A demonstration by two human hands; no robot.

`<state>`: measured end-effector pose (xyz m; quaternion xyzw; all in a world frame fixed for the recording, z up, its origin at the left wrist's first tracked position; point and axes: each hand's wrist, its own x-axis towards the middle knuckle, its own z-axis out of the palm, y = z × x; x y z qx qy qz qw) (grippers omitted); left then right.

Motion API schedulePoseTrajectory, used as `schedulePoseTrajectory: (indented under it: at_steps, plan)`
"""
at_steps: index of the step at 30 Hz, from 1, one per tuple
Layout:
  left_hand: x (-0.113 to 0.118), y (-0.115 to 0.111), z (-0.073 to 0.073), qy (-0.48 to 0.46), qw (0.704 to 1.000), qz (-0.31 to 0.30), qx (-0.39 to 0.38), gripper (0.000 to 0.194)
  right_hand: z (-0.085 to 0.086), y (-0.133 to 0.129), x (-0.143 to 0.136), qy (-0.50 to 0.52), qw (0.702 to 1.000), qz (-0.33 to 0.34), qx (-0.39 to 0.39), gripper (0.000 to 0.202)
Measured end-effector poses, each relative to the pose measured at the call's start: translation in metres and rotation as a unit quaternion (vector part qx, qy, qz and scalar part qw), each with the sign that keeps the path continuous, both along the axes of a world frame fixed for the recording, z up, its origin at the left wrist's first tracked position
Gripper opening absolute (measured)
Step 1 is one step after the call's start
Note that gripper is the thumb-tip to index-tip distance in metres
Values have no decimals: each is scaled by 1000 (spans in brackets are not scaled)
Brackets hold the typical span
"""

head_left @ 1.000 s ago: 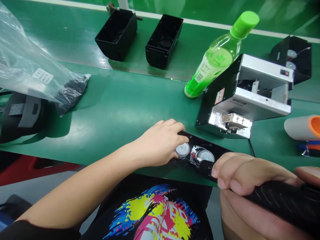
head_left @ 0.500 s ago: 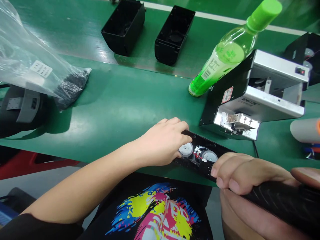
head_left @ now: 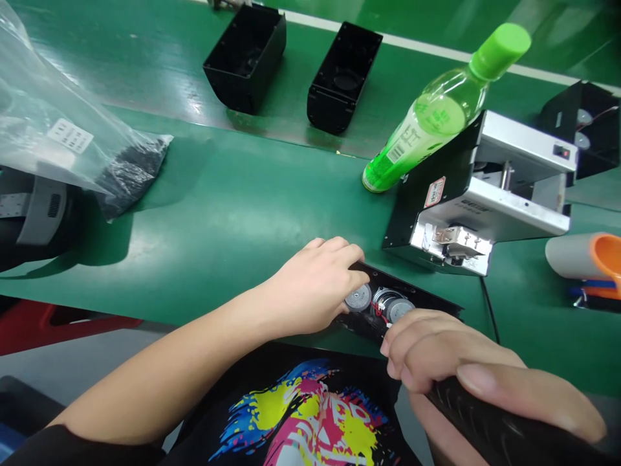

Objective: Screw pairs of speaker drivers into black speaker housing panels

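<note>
My left hand (head_left: 320,285) grips the left end of a black speaker housing (head_left: 427,294), fingers over its far edge and thumb at the near side. Two round grey speaker magnets (head_left: 359,298) with red wires show inside the housing, which lies near the table's front edge. My right hand (head_left: 451,349) is closed around the thick, ribbed black handle of an electric screwdriver (head_left: 504,421), above the housing's right part. Its tip is hidden behind my fingers.
A screw feeder (head_left: 475,200) and a green-capped bottle (head_left: 427,123) stand beyond the housing. Two open black housings (head_left: 245,58) lie at the back. On the left are a plastic bag (head_left: 130,171) of small black parts and a dark rounded device (head_left: 43,220). An orange-and-grey cup (head_left: 572,255) lies right.
My right hand has moved left along the housing with the screwdriver, and its thumb now shows on the handle. My left hand keeps its grip. The view has shifted slightly.
</note>
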<state>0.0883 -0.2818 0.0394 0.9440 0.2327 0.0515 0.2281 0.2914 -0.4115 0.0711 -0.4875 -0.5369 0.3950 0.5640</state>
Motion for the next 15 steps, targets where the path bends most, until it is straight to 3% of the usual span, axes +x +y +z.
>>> schedulePoseTrajectory:
  at_steps: [4, 9, 15]
  plan:
    - [0, 0, -1, 1, 1000, 3, -4, 29, 1, 3, -8, -20, 1000, 7, 16, 15]
    - [0, 0, 2, 7, 1000, 7, -9, 27, -8, -8, -18, 5, 995, 23, 94, 23]
    - [0, 0, 3, 6, 999, 27, -46, 37, -36, -6, -40, 52, 982, -87, 163, 23]
